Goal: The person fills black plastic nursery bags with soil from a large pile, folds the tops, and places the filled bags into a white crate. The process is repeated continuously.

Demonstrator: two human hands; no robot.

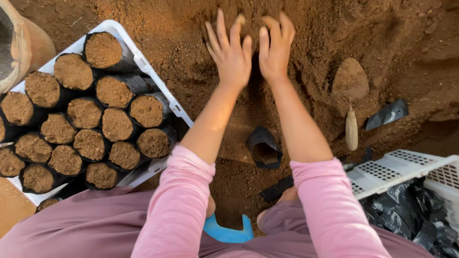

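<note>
Two pink sleeves; both hands spread flat on soil heap, grasping nothing.

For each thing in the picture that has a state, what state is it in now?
Left hand: open, flat on soil pile.
Right hand: open, flat on soil.
Small black bag: open, part filled.
Bags in white tray: full.
Trowel: lying unused, soil-coated.
Empty bags in white crate: crumpled.

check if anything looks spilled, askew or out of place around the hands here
Little stands out. Both hands, left hand and right hand, press flat into the soil heap. The trowel lies half-caked in soil, a loose black bag lies beside it, and the open bag between the arms leans slightly.
</note>
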